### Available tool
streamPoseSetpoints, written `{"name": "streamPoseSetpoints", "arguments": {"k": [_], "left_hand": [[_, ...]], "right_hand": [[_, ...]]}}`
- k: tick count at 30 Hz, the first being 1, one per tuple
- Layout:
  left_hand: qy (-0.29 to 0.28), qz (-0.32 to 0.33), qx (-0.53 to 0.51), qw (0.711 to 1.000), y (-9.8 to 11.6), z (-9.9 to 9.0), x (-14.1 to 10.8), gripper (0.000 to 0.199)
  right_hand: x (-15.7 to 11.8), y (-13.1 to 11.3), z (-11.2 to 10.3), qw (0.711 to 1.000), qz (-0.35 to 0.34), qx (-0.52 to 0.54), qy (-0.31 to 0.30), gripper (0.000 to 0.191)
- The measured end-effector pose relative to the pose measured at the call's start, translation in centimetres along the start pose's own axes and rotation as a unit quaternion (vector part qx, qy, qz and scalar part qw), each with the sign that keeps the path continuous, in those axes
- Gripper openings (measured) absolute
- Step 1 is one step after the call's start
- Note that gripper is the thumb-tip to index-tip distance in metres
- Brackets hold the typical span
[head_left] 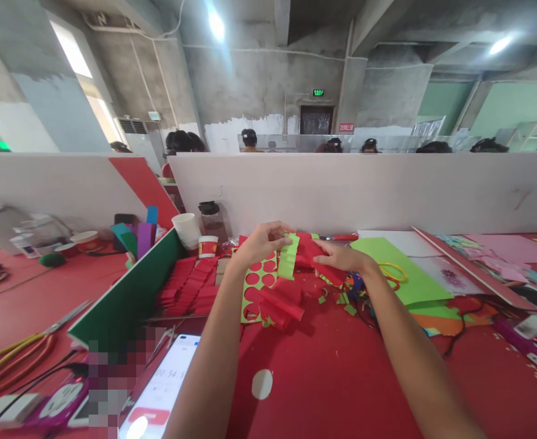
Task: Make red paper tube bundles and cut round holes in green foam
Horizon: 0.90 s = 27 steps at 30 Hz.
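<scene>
My left hand (265, 242) pinches a creased light-green paper strip (288, 257), which hangs down from the fingertips. Beside it, my right hand (339, 255) has its thumb and fingers on a piece of red paper (322, 261); part of that grip is hidden. Below the hands lies rolled and folded red paper (283, 305) on the red table. A green sheet with round cut-outs (252, 279) lies partly behind my left forearm. Green paper scraps (343, 299) are strewn under my right hand.
Stacked red paper strips (187, 281) lie left, along a green divider (126, 286). Paper cups (186, 230) and a lidded bottle (212, 219) stand behind. A phone (168, 381) lies near my left forearm, scissors (25, 350) farther left. Green sheets (396, 268) lie right.
</scene>
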<state>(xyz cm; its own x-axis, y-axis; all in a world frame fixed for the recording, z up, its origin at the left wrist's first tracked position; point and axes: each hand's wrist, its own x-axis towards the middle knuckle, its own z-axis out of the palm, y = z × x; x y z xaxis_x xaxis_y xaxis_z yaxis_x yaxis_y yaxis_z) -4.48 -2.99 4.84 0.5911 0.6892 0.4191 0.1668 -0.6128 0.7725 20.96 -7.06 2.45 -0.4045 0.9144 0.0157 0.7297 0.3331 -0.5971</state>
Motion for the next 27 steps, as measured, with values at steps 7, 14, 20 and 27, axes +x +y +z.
{"name": "streamPoseSetpoints", "arguments": {"k": [7, 14, 20, 27], "left_hand": [[-0.001, 0.011, -0.002, 1.000, 0.0, -0.1, 0.0, 0.031], [0.004, 0.020, -0.004, 1.000, 0.0, -0.1, -0.1, 0.031], [-0.022, 0.046, -0.056, 0.997, 0.7, 0.1, -0.3, 0.036], [-0.051, 0.078, -0.067, 0.993, 1.6, 0.0, -1.0, 0.040]], "right_hand": [[-0.8, 0.1, -0.1, 0.977, -0.023, 0.204, -0.049, 0.080], [-0.2, 0.4, 0.1, 0.958, -0.118, 0.260, 0.031, 0.075], [0.7, 0.1, 0.5, 0.947, -0.196, 0.233, 0.102, 0.064], [0.6, -0.2, 0.4, 0.943, -0.231, 0.186, 0.150, 0.055]]}}
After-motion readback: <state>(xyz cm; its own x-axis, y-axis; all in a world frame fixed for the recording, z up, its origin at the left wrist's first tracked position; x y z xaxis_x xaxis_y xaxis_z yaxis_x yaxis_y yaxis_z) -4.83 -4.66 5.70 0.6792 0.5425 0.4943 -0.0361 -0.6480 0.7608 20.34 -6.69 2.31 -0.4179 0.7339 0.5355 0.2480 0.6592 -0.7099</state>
